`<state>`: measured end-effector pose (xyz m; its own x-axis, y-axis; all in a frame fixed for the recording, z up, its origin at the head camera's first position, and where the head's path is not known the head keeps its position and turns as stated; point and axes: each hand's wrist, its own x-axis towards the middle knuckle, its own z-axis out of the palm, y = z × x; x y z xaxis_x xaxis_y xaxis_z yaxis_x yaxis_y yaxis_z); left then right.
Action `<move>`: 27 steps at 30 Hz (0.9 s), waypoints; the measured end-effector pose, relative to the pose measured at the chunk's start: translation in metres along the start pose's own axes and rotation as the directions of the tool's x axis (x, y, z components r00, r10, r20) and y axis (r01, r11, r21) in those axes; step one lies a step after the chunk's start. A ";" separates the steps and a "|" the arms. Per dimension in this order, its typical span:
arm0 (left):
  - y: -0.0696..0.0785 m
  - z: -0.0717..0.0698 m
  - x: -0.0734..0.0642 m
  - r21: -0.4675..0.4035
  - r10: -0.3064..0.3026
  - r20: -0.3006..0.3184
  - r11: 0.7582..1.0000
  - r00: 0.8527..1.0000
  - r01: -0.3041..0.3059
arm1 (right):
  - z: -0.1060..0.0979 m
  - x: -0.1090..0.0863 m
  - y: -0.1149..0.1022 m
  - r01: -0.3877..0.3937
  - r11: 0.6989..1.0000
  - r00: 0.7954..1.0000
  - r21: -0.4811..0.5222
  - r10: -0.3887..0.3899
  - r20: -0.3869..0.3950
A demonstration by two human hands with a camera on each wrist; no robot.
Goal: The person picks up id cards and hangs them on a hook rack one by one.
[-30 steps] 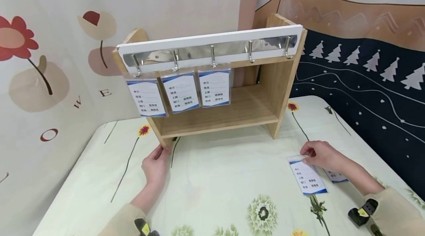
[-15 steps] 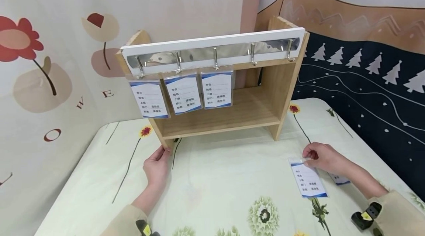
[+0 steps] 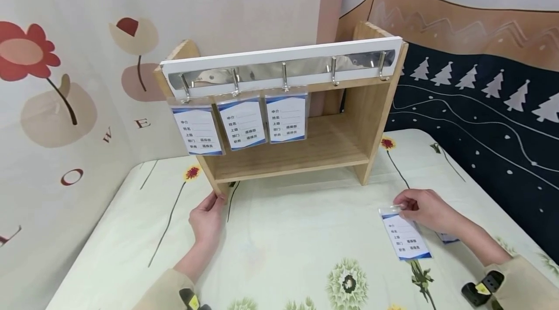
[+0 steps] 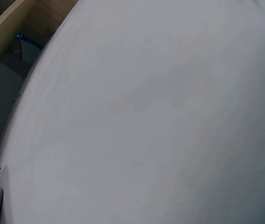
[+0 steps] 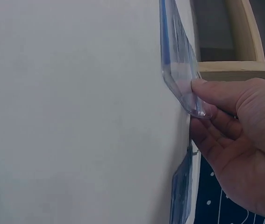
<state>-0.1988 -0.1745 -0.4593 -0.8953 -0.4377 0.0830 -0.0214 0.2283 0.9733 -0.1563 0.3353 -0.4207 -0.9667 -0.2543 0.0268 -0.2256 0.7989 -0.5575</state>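
I see right hand (image 3: 427, 209) pinching the top of a sleeve (image 3: 407, 239), printed card (image 3: 402, 230) inside, at table (image 3: 279, 232) right. Second sleeve (image 3: 448, 238) partly behind that hand. Left hand (image 3: 206, 221) pinches left leg (image 3: 216, 185) of the shelf (image 3: 297, 157). Three filled sleeves (image 3: 286, 118) hang at the hooks (image 3: 285, 77).

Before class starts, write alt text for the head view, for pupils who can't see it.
A right hand pinches the top of a card; the left hand holds the left leg of a wooden shelf. Three more cards hang from hooks on its front.
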 end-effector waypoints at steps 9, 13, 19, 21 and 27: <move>0.000 0.001 -0.001 -0.001 0.020 -0.021 1.000 1.000 -0.020 | -0.002 0.005 -0.011 0.079 0.996 0.995 0.030 -0.077 -0.062; -0.001 0.001 0.000 0.002 0.016 -0.021 1.000 1.000 -0.016 | -0.004 0.010 -0.016 0.103 0.995 0.992 0.018 -0.101 -0.079; -0.001 0.000 0.000 0.001 0.018 -0.021 1.000 1.000 -0.018 | -0.009 0.014 -0.025 0.099 0.993 0.993 0.057 -0.095 -0.068; -0.001 0.000 -0.001 -0.004 0.017 -0.019 1.000 1.000 -0.017 | -0.010 0.015 -0.028 0.104 0.992 0.993 0.070 -0.101 -0.058; 0.000 0.000 -0.001 -0.008 0.018 -0.009 1.000 1.000 -0.018 | -0.015 0.018 -0.036 0.127 0.986 0.992 0.105 -0.124 -0.027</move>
<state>-0.1977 -0.1743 -0.4595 -0.8917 -0.4410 0.1020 -0.0020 0.2292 0.9734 -0.1678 0.3100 -0.3881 -0.9341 -0.3366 0.1187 -0.3322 0.6984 -0.6339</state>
